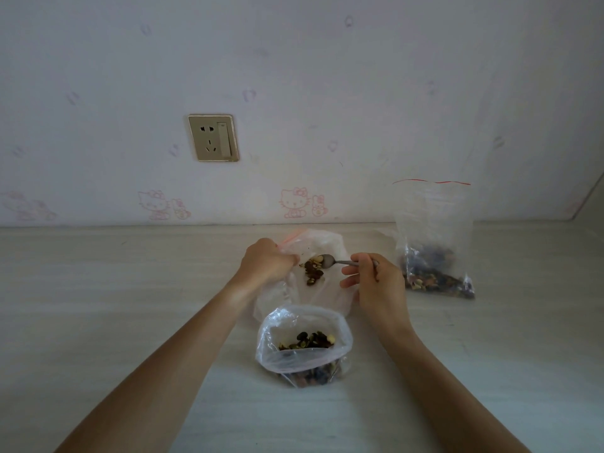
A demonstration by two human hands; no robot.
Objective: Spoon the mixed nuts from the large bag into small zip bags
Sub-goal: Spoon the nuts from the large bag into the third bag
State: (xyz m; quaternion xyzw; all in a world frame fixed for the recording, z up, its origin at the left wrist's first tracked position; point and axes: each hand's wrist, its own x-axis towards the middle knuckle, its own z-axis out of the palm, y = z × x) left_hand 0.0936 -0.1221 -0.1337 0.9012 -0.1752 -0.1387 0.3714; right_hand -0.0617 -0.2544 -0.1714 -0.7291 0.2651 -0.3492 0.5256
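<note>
My left hand (268,263) grips the pink-zip rim of a clear zip bag (327,297) lying open at the middle of the table. A few mixed nuts (312,273) lie inside it. My right hand (376,282) holds a metal spoon (336,262) by its handle. The spoon's bowl is tipped at the bag's mouth, just above those nuts. Nearer to me stands a clear plastic bag (294,359) with its rim rolled down, holding mixed nuts.
Another zip bag (434,220) with a red strip stands upright at the right, against the wall, with nuts in its bottom. The pale wooden tabletop (130,305) meets a wall with a power socket (213,137).
</note>
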